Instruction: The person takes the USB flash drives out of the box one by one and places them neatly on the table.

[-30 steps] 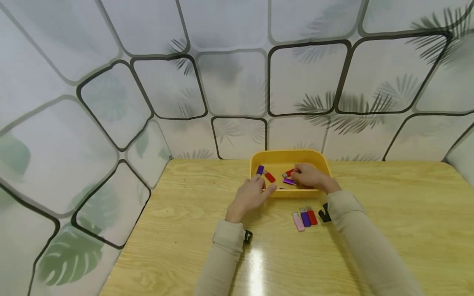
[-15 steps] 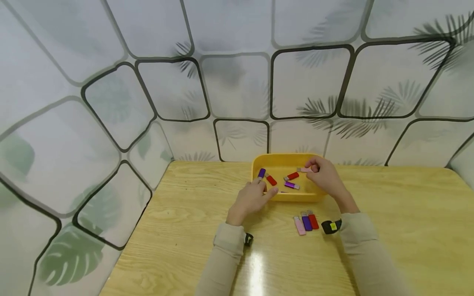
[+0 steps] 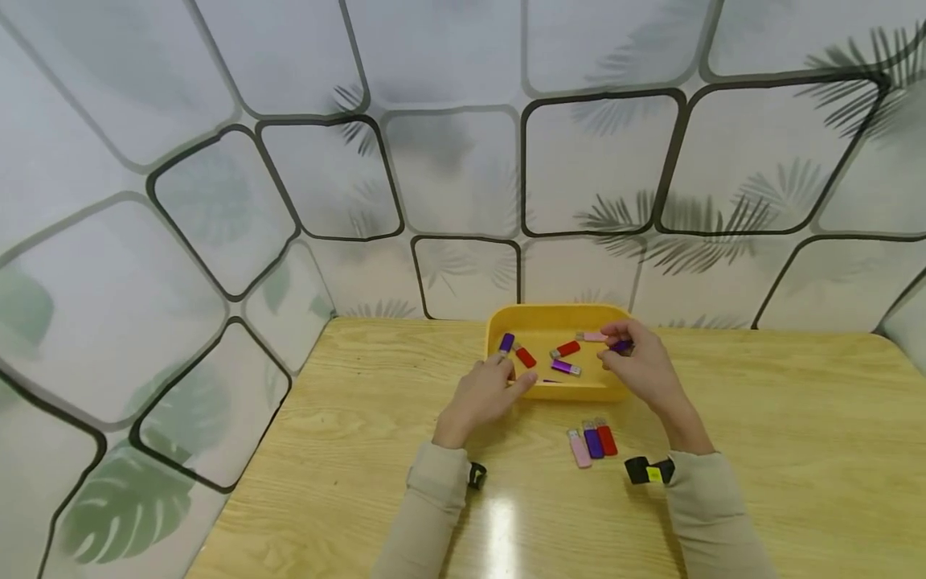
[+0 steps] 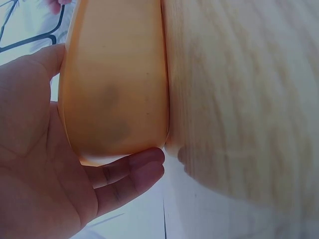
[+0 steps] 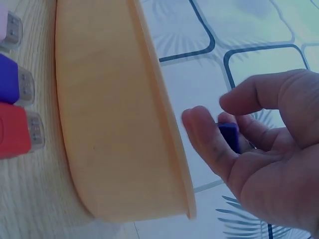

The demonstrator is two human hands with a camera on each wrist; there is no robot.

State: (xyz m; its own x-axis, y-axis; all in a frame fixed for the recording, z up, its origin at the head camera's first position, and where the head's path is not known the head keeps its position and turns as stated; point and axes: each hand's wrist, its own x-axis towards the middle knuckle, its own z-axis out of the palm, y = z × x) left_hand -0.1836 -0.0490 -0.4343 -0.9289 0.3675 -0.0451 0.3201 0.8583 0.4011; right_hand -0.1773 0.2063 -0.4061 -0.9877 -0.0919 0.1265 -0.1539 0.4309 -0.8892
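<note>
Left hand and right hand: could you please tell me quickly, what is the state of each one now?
Left hand: closed, gripping the end of the yellow tray.
Right hand: closed, holding a dark purple USB stick in its fingers.

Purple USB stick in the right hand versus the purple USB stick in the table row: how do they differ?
The held stick is gripped in the right hand; the row stick lies on the table between a pink stick and a red stick. The hand partly covers the held stick, while the row stick shows its connector plainly. Both have dark purple bodies.
</note>
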